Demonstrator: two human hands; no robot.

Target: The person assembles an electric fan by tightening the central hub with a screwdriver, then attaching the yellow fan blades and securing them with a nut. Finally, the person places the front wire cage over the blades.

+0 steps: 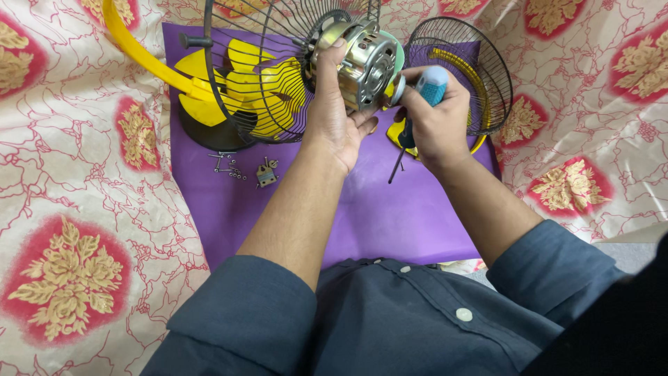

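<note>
Far left is just the patterned cream and red cloth (pixel 76 209) covering everything, with a purple mat (pixel 390 209) laid over it in the middle. At the mat's top left there's a curved yellow stand arm (pixel 139 52) running down to a dark round base (pixel 212 132), and the yellow fan blade (pixel 236 87) sits behind a black wire grille (pixel 243 42) that's standing up on edge. Just below that, a little pile of screws (pixel 228 166) and a small metal bracket (pixel 266 174) lie loose on the mat.

Moving toward the middle, the left hand (pixel 334 118) has its fingers wrapped round the silver fan motor (pixel 362 59), thumb up along its side, holding it up off the mat right against the grille. Right next to it, the right hand (pixel 435 118) is clenched round a screwdriver (pixel 421 104) with a blue and white handle, handle end up by the motor's back, dark shaft pointing down toward the mat. Both hands are nearly touching.

Behind the right hand the second black wire grille (pixel 473 63) lies tilted on the mat's top right, with some yellow plastic showing inside it. Dark blue shirt sleeves fill the bottom.
</note>
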